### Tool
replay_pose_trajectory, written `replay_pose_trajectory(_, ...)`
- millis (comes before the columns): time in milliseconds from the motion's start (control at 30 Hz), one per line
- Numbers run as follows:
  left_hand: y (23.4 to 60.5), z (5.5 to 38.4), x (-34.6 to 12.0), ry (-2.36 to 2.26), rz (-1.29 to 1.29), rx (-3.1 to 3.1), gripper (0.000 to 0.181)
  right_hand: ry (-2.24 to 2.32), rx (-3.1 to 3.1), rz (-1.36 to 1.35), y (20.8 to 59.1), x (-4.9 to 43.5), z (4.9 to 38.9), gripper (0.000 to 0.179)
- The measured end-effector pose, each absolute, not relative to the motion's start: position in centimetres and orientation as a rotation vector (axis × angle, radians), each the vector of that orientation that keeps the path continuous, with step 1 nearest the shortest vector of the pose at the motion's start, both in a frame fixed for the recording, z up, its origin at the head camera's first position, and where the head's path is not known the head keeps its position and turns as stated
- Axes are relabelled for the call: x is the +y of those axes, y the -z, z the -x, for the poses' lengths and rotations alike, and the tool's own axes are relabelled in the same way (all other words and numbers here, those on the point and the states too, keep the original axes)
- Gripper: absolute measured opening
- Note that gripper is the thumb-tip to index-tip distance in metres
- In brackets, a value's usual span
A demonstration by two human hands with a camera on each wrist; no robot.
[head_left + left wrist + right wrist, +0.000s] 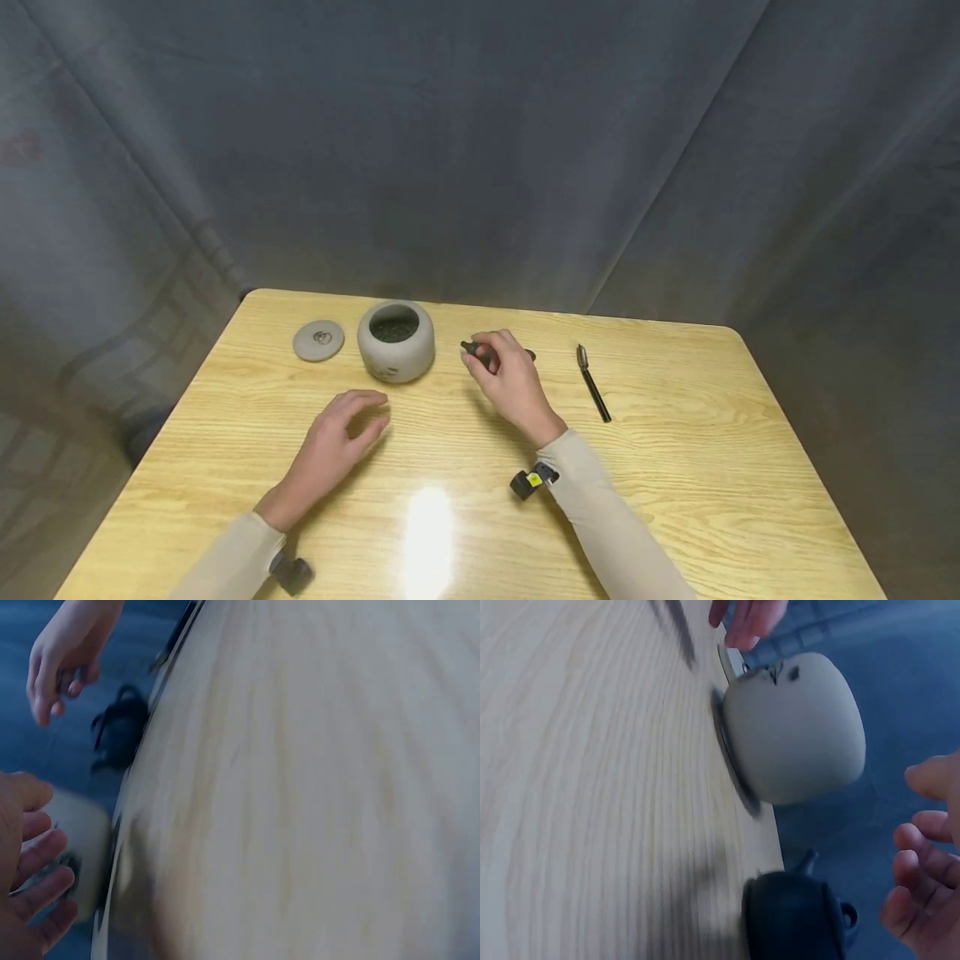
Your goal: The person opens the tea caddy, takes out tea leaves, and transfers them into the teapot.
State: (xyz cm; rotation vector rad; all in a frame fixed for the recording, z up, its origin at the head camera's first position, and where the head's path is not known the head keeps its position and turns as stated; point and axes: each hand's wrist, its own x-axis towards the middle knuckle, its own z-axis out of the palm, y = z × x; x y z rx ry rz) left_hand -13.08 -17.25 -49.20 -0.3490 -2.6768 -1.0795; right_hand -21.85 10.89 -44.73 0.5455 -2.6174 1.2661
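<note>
A small dark teapot stands at the back middle of the table, partly hidden by my right hand in the head view. In the right wrist view the bent fingers hang apart from the dark teapot. The left wrist view also shows a gap between the right hand and the teapot. My left hand hovers in front of a round grey jar, thumb and fingers spread with nothing between them. The jar's mouth shows dark contents.
Left of the jar lies a round grey disc with small rings drawn or lying on it. A slim black-handled tool with a metal tip lies to the right. Behind the table's far edge hangs a dark curtain.
</note>
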Motion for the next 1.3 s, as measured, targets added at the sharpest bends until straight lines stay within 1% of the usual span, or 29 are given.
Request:
replay_pose_trajectory(100, 49.0, 13.3, -18.9, 1.080, 0.260, -2.627, 0.025, -1.271, -2.638, -0.565, 44.8, 10.0, 21.9, 0.039)
replay_pose_trajectory(367, 48.1, 14.8, -22.2, 1.086, 0.102, -2.523, 0.021, -1.391, -2.612, -0.569, 45.1, 7.8, 21.7, 0.050)
replay_pose_trajectory(733, 47.3, 17.3, -24.4, 1.059, 0.027, -2.541, 0.027, -1.568, -2.562, -0.556, 45.6, 5.1, 22.0, 0.062)
replay_pose_trajectory(967, 47.6, 18.9, -25.3, 1.043, 0.019, -2.587, 0.032, -1.572, -2.591, -0.519, 45.8, 3.9, 22.4, 0.069)
replay_pose_trajectory(1133, 47.5, 20.2, -25.7, 0.998, 0.009, -2.649, 0.039, -1.537, -2.609, -0.523, 45.9, 3.0, 22.8, 0.074)
replay_pose_trajectory(1300, 47.5, 21.3, -26.0, 0.957, -0.019, -2.713, 0.044, -1.512, -2.632, -0.465, 46.2, 2.1, 23.1, 0.078)
